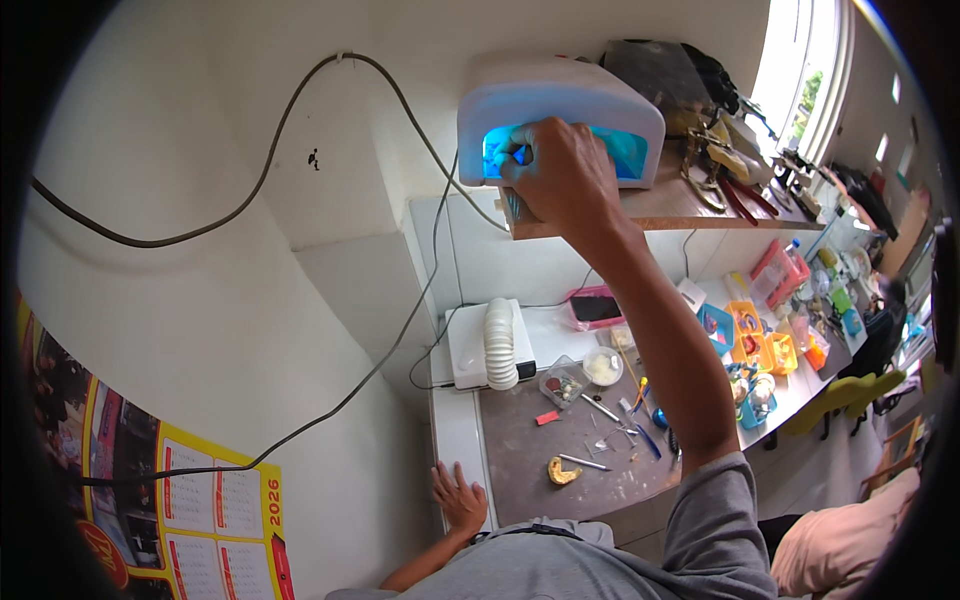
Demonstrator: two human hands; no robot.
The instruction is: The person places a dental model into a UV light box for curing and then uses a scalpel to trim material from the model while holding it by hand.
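My right hand (558,165) is raised to the lit opening of a white curing lamp (555,95) on a wooden shelf (640,225). Its fingers are bent into the blue glow, closed on something I cannot make out. Below, my left hand (460,498) lies open on the left edge of the workbench (525,420), fingers spread. On the bench are a yellowish dental-model-like piece (562,472), a pen-like tool (585,462), a clear box (560,385), a white bowl (602,367) and scattered small tools.
A device with a ribbed hose (500,345) stands at the bench's back left. Coloured trays (750,338) crowd the right side. Metal tools (708,172) lie on the shelf. Cables hang along the left wall beside a calendar (190,500). A person in pink (840,540) is at lower right.
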